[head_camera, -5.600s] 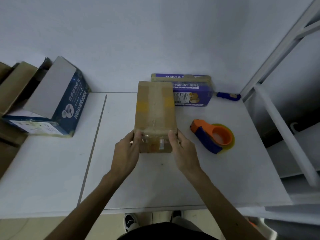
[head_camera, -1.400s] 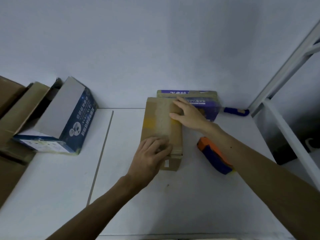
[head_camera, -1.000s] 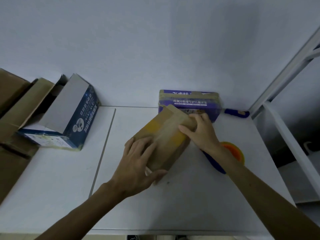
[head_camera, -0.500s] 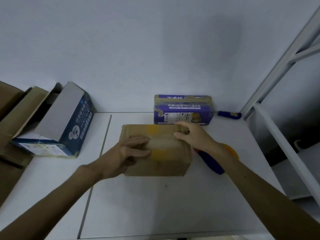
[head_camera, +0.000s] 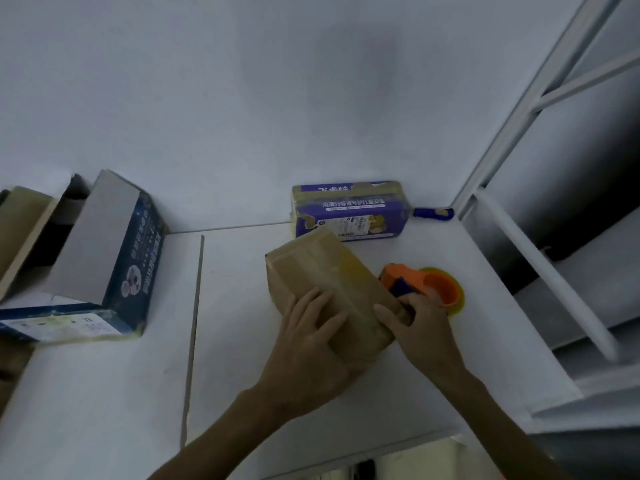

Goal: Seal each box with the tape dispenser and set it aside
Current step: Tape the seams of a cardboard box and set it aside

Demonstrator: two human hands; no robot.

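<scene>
Brown box (head_camera: 332,271) askew on bench (head_camera: 242,375).
Left hand (head_camera: 311,341) flat on top, right hand (head_camera: 419,327) gripping its end; I could knock the tape dispenser (head_camera: 433,285) just beside.

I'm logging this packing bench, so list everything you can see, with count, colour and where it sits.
brown cardboard box: one, brown, table centre, lying at an angle
purple box: one, purple, at the back against the wall
tape dispenser: one, orange and blue, right of the brown cardboard box
blue handle: one, blue, right of the purple box
open box: one, dark blue and white, left
cardboard: count unclear, brown, far left edge
table: white, seam left of centre
metal frame: one, white, right
left hand: flat on the brown cardboard box
right hand: grips its near right end
</scene>
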